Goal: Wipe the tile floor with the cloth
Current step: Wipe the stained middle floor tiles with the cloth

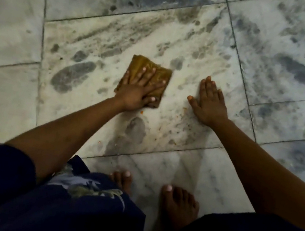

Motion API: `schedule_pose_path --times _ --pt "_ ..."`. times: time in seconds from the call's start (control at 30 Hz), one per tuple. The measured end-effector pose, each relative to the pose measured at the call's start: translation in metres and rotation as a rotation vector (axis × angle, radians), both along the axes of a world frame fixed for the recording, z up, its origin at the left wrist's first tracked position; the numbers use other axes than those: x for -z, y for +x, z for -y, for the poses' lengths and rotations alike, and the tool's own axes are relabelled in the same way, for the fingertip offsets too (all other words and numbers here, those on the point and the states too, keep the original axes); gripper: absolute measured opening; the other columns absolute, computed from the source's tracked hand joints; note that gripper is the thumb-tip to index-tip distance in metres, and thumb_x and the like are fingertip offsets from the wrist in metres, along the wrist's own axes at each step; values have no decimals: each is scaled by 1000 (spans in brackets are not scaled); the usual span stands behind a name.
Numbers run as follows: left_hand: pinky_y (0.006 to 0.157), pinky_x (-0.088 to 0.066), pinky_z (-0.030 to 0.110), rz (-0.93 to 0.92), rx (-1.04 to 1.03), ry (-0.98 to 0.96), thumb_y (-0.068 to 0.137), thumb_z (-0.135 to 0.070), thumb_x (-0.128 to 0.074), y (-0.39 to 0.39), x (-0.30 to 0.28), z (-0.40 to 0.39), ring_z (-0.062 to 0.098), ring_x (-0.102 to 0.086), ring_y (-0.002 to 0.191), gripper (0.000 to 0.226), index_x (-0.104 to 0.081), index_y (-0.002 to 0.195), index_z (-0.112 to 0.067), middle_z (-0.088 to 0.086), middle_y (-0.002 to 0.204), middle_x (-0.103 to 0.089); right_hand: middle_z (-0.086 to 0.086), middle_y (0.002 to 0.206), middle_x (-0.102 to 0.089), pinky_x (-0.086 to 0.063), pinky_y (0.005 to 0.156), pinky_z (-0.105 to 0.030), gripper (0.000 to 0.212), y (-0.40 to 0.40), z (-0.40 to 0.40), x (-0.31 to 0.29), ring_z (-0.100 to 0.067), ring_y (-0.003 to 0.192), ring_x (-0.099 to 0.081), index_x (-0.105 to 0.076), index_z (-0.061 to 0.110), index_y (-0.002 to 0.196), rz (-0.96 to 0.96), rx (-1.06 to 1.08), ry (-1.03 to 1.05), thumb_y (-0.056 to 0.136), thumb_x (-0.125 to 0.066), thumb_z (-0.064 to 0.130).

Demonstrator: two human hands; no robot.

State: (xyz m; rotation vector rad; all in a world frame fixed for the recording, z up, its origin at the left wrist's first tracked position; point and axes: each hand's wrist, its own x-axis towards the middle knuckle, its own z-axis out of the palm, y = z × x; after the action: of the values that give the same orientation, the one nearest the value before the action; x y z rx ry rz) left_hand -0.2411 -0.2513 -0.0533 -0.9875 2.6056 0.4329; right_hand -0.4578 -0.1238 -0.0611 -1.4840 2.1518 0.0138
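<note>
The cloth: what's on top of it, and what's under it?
The left hand presses flat on the folded brown cloth, fingers spread. Under it lies the stained tile floor; the patch beneath the cloth is covered, so its state cannot be seen.

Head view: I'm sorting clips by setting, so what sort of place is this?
Probably an indoor floor in a home: marble-like tile floor with grout lines, bare feet, and a left hand pressing a cloth flat.

bare arms and bare feet (178, 206); dark navy garment (92, 206) with a pale, perhaps leafy, print.
</note>
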Motion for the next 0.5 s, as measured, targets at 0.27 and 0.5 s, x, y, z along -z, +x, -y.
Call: schedule_pose_path --times 0.27,0.5 --pt "111 -2 58 13 -264 35 94 -56 -33 11 4 70 26 11 145 61 -3 146 -43 -3 159 11 -9 157 15 9 116 -36 74 5 -3 7 -20 145 13 8 9 149 -48 9 -37 97 -23 51" --pt "112 -5 57 16 -190 -70 95 -53 -30 23 7 15 26 7 146 59 -3 146 -41 0 159 7 -10 158 8 7 115 -35 82 0 -8 19 -22 146 6 3 9 149 -76 -15 -126 86 -9 60"
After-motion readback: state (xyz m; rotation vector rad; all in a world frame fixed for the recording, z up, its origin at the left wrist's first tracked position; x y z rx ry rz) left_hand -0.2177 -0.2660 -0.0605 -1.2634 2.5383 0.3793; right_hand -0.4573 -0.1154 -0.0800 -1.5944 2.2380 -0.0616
